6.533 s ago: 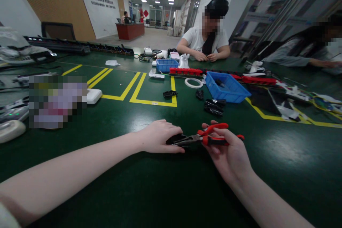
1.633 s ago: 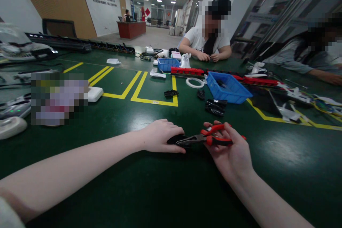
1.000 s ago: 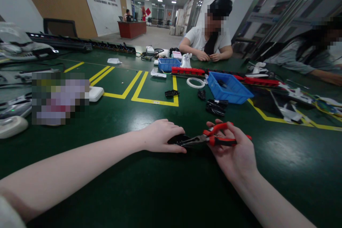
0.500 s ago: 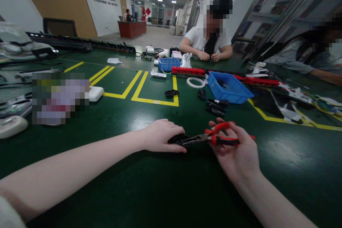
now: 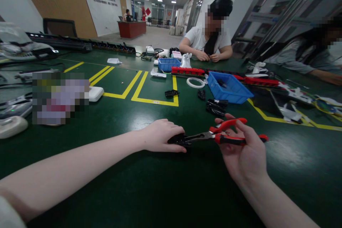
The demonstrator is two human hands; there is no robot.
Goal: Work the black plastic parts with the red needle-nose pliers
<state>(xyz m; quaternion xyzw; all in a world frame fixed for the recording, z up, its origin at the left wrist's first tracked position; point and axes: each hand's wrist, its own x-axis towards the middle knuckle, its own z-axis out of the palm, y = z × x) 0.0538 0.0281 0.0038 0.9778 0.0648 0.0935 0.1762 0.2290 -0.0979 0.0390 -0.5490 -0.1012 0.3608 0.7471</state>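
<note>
My left hand (image 5: 164,135) is closed around a small glossy black part (image 5: 179,140), resting low over the green tabletop. Part of that piece is hidden under my fingers. In my right hand (image 5: 244,149) I hold needle-nose pliers (image 5: 221,135) with red and black handles. Their long jaws point left, and the tips are at the right end of the black part. Whether the jaws grip it I cannot tell. The handles are spread somewhat apart, one by my thumb and the other across my fingers.
Beyond my hands lie black pieces (image 5: 217,107), a white ring (image 5: 196,82) and a blue bin (image 5: 229,89). A smaller blue bin (image 5: 169,65) and red strips (image 5: 187,70) are farther back. Left is a white box (image 5: 95,93). A co-worker (image 5: 207,44) sits opposite, another person at right.
My right hand and the pliers have shifted a little to the right, and the handles now look wider apart. My left hand has stayed in place with the black part.
</note>
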